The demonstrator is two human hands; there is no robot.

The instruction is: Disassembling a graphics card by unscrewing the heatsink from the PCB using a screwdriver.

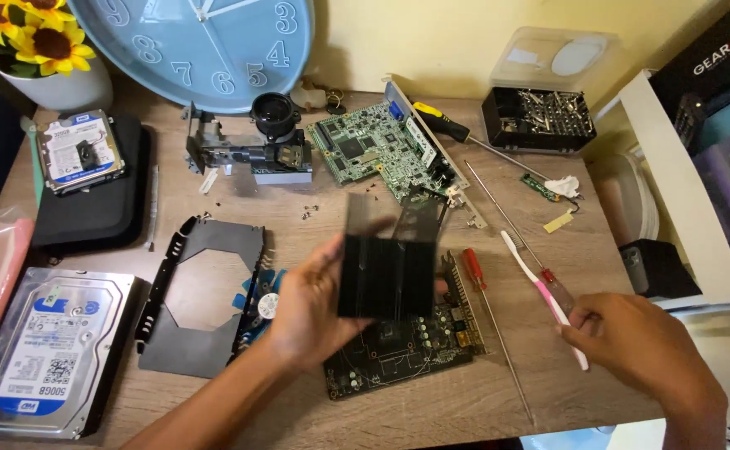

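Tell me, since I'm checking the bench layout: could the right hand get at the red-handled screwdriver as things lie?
Probably yes. The right hand holds only a pink-and-white toothbrush, and the red-handled screwdriver lies uncovered on the desk just left of it, beside the dark circuit board. Nothing lies between them.

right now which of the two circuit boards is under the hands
The dark circuit board at the near edge of the desk, lying below the black heatsink held in the left hand. The green circuit board lies farther back, beside the clock.

Heatsink (386, 279): matt black finned metal. Desk (548, 242): matt wood grain. Toothbrush (544, 296): glossy plastic. Drive (48, 354): shiny metal, paper label.
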